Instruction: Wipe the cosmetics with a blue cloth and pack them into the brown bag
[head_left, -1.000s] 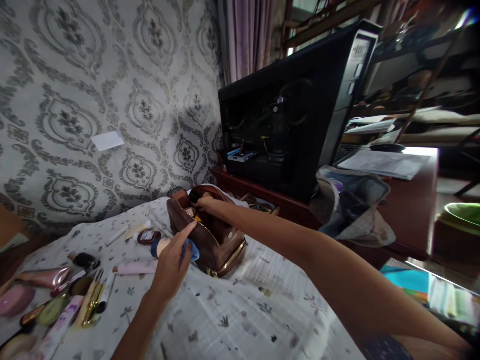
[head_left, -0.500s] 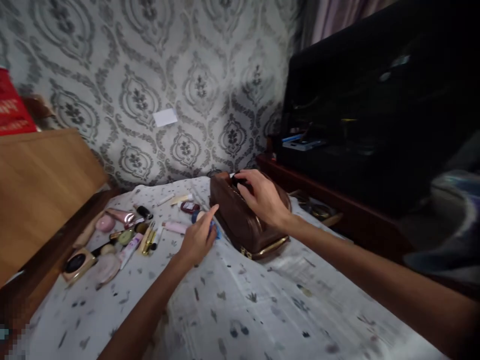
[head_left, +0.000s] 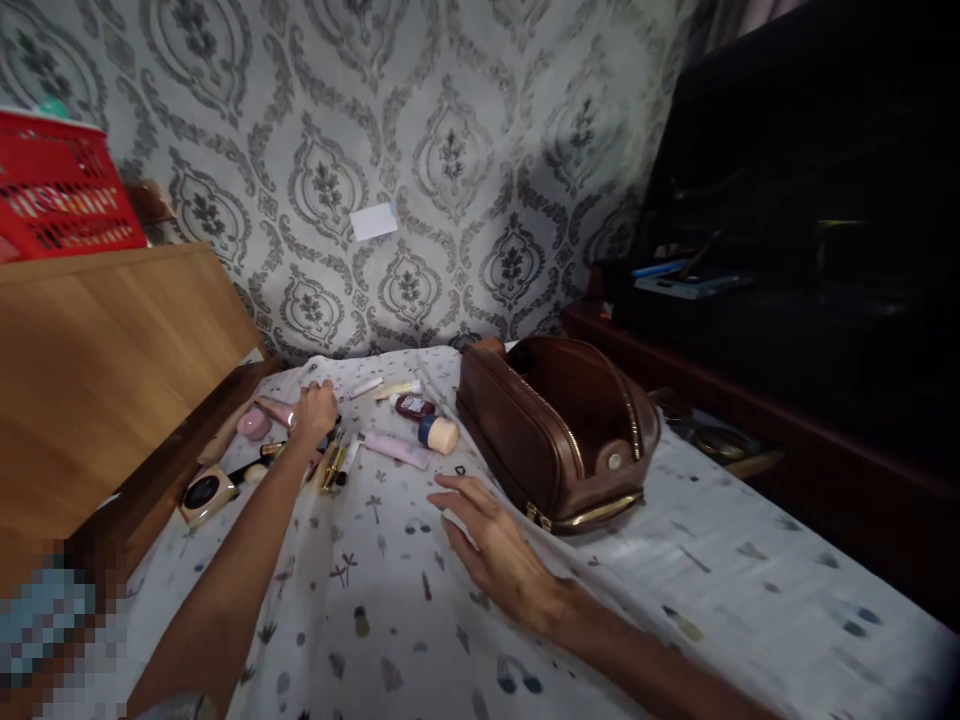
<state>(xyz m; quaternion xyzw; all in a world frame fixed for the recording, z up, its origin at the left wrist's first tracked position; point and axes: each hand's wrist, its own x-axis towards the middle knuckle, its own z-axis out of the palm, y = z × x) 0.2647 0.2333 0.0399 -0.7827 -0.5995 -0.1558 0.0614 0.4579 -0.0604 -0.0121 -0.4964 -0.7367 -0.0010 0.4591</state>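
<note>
My left hand [head_left: 316, 412] reaches over the scattered cosmetics at the far left, its fingers curled; whatever lies in them is hidden. My right hand [head_left: 495, 550] hovers above the bedspread, fingers apart and holding nothing, just in front of a brown leather toiletry bag [head_left: 517, 440]. The bag stands with its zipped top gaping and a dark interior. Between the hands lie a lilac tube [head_left: 396, 448], a beige bottle with a blue cap [head_left: 438, 434] and a dark red packet [head_left: 414, 405]. Gold-coloured slim tubes [head_left: 334, 468] rest below my left hand.
A beige compact [head_left: 206, 495] and a pink round jar [head_left: 253, 423] lie near the wooden bed edge. A red basket [head_left: 67, 185] stands on a wooden cabinet [head_left: 112, 340]. On the right are a large black screen [head_left: 810, 250] and an open drawer [head_left: 750, 465].
My right hand has come out of the bag and moved down and left, leaving the opening visible. My left hand has gone from beside the blue-capped bottle to the cosmetics farther left.
</note>
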